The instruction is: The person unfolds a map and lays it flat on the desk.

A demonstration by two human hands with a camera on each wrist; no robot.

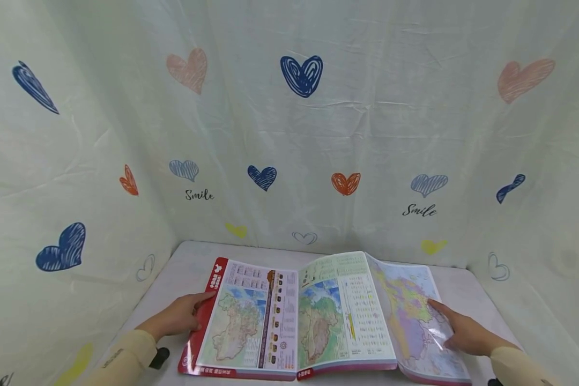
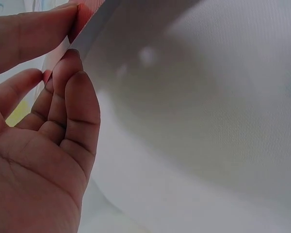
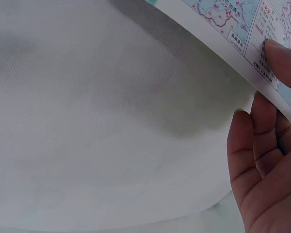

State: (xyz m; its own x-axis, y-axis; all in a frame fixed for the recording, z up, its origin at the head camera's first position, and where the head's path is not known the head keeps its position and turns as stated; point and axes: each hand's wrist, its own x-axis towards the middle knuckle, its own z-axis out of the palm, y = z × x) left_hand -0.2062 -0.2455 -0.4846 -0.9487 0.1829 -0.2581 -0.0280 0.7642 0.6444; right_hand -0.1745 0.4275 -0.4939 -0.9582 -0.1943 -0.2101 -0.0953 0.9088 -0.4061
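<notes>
A large map book (image 1: 251,321) with a red left border lies spread wide, coloured maps and text panels facing up. One of its middle pages (image 1: 366,305) bulges upward and overlaps the purple and yellow map page (image 1: 410,311) on the right. At the red border my left hand (image 1: 176,316) pinches the book's edge, and in the left wrist view the thumb and fingers meet on that red edge (image 2: 86,18). My right hand (image 1: 470,329) grips the far right edge. The right wrist view has its thumb on the printed map (image 3: 257,43) and the fingers tucked beneath.
Under the book is a white table (image 1: 193,254) with rounded corners. A pale curtain (image 1: 366,134) printed with hearts and "Smile" encloses the back and both sides, close behind the table's far edge.
</notes>
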